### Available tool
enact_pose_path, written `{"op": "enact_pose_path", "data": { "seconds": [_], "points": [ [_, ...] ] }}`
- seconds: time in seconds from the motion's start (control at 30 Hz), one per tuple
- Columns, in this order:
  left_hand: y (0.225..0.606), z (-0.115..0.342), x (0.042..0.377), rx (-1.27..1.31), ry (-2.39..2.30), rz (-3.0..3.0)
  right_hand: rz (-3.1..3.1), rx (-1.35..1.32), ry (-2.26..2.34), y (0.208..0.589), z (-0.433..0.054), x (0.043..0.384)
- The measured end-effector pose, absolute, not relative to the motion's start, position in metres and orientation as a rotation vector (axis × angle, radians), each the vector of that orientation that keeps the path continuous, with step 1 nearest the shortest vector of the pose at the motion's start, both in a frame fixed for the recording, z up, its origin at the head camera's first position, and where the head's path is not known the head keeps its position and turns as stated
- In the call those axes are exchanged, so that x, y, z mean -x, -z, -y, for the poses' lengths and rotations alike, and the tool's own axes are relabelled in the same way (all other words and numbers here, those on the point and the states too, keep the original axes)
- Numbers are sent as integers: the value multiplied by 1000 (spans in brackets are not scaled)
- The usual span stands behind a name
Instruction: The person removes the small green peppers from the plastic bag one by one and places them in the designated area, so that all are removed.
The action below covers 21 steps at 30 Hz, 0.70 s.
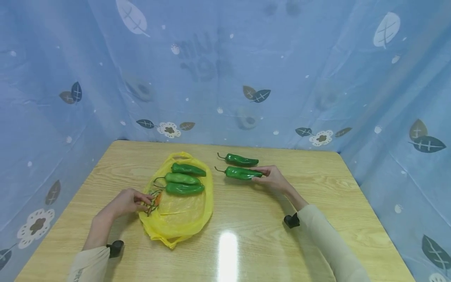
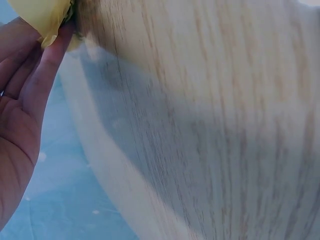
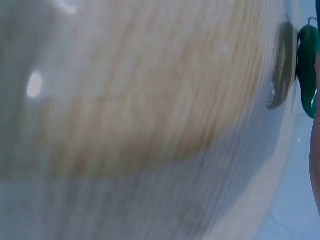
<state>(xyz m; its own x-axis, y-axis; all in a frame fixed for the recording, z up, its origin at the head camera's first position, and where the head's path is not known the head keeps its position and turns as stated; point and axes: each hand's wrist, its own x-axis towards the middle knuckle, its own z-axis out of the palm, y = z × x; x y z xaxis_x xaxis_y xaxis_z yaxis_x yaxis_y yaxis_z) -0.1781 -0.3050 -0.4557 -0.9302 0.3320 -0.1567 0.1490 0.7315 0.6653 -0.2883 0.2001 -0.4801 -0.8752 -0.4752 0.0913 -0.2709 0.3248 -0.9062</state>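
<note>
A yellow plastic bag lies spread on the wooden table, its mouth open. My left hand pinches the bag's left edge, beside a printed patch of green and orange; in the left wrist view, yellow plastic sits between thumb and fingers. Three green peppers lie in the bag: a dark one, a lighter one and a glossy one. My right hand holds a long green chili pepper by its tip end, stem pointing left. Just behind it lies another green chili pepper.
The wooden table reflects a bright light at its front middle. A blue curtain with leaves and flowers hangs behind the table and along both sides. Dark wrist mounts sit by both sleeves.
</note>
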Motion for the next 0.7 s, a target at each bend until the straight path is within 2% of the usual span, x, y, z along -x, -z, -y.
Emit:
{"op": "enact_pose_path", "data": {
  "seconds": [0.4,0.7],
  "points": [
    [455,301,177,-333,-1014,-2660,-2368,674,1551,467,-202,295],
    [454,301,175,-339,-1032,-2665,-2348,650,1500,487,-208,314]
  ]
}}
